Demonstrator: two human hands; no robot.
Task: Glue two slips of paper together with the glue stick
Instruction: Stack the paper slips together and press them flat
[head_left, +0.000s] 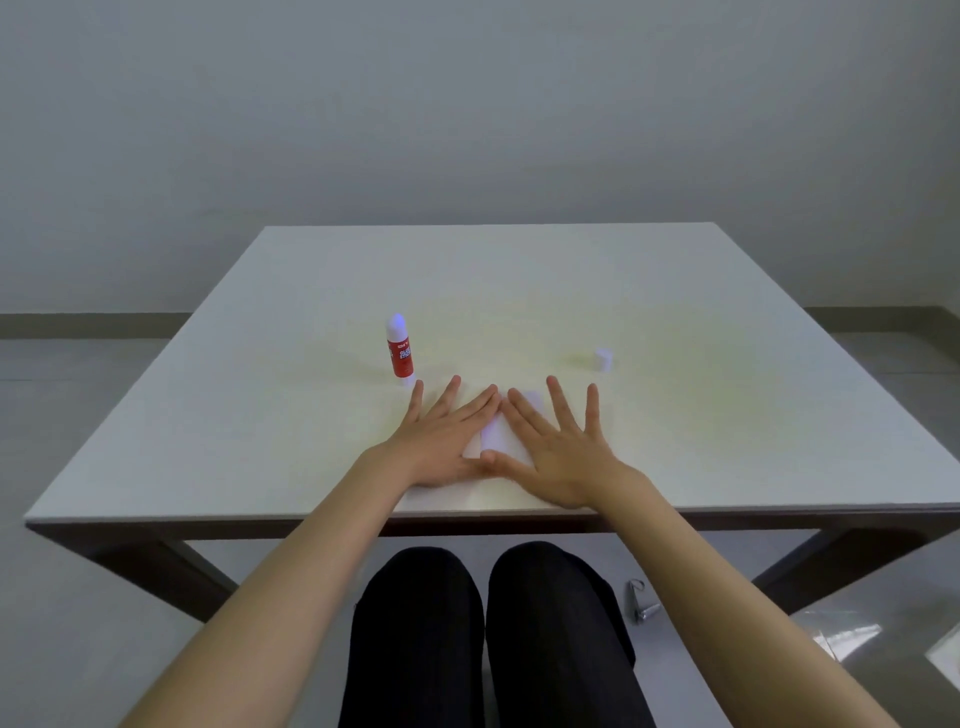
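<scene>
Hands flat, fingers spread — left hand, right hand on paper slips | near table edge

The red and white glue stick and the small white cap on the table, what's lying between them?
Only bare tabletop lies between the upright red and white glue stick and the small white cap, in the head view.

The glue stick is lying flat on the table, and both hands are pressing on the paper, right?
Not quite. In the head view the glue stick is standing upright on the table, not lying flat. The left hand and right hand are pressing on the paper.
</scene>
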